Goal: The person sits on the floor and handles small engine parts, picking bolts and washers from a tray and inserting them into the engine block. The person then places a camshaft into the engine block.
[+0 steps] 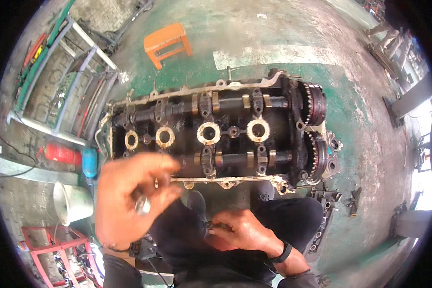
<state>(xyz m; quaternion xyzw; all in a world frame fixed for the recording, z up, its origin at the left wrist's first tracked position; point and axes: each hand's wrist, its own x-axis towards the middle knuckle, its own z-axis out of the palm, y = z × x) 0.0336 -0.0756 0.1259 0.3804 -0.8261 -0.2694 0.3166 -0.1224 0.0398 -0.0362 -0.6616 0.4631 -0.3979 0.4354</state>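
In front of me lies a dark, oily engine cylinder head (230, 146) with two camshafts, round pale-rimmed plug holes and toothed cam sprockets (316, 103) at its right end. My left hand (122, 197) is raised over its near left edge, close to the camera and slightly blurred. Its fingers curl round a silver metal piece with a rounded end (142, 205), mostly hidden by the hand. Lower down, my right hand (245, 230) rests over my lap, thumb and fingers pinched together. Something small and dark shows at its fingertips, too small to name.
An orange stool (165, 39) stands on the green floor beyond the engine. At left are a metal rack (67, 86), a red cylinder (62, 153), a blue bottle (89, 162), a white bucket (74, 202) and a red frame (57, 245). Dark engine parts (327, 206) lie at right.
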